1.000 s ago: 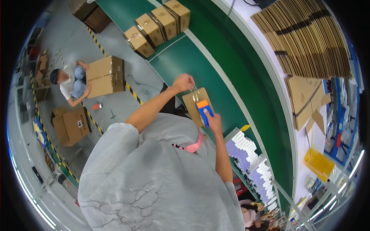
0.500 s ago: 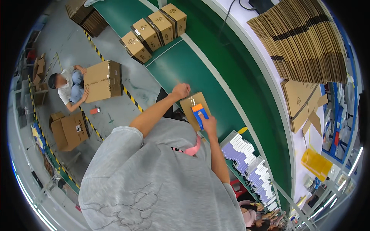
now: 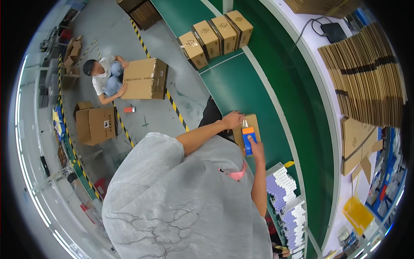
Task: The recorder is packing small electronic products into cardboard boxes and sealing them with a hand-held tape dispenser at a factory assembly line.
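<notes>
This was a packing workshop: a long green table [image 3: 246, 86] held brown cartons [image 3: 225, 34] and small white boxes [image 3: 281, 185], flattened cardboard [image 3: 366, 75] was stacked on a white counter [image 3: 297, 15], and yellow-and-black striped tape [image 3: 177, 110] marked the grey floor [image 3: 187, 90].

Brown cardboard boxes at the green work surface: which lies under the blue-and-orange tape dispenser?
The lone box, beneath the dispenser in the person's right hand; the other four boxes stand together in a row farther up the picture.

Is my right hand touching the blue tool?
Touching: the head view shows the right hand gripping the blue tool, its thumb pressed against the blue body.
</notes>
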The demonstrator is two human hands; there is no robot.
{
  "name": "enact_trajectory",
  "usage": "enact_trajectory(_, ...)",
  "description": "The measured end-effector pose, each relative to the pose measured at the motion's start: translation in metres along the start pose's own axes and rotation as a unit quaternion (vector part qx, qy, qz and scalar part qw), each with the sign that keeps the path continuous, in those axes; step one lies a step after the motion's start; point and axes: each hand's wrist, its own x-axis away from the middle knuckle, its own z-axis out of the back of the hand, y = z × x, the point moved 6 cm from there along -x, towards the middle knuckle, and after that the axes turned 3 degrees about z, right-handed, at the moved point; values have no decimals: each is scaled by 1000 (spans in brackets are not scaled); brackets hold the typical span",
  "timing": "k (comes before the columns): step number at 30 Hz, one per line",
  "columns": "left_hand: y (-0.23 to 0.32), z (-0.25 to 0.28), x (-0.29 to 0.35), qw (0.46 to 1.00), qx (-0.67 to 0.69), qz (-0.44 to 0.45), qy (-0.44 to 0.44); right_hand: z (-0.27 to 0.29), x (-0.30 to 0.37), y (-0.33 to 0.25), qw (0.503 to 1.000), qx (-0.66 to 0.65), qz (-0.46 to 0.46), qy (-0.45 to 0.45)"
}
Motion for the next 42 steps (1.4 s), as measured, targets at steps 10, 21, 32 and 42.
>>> enact_trajectory(10,6,-30,-25,991,-124,17,-53,-3,-12,1,996,21,-58,-67)
enact_trajectory(21,4,-27,-33,983,-163,-78,-20,57,70,75,991,103,-84,-20)
enact_trajectory(32,3,-31,-30,992,-109,-34,-45,61,79,130,960,250,-123,-11)
enact_trajectory(42,10,-27,-45,994,-97,-29,-51,38,39,115,956,275,-85,55)
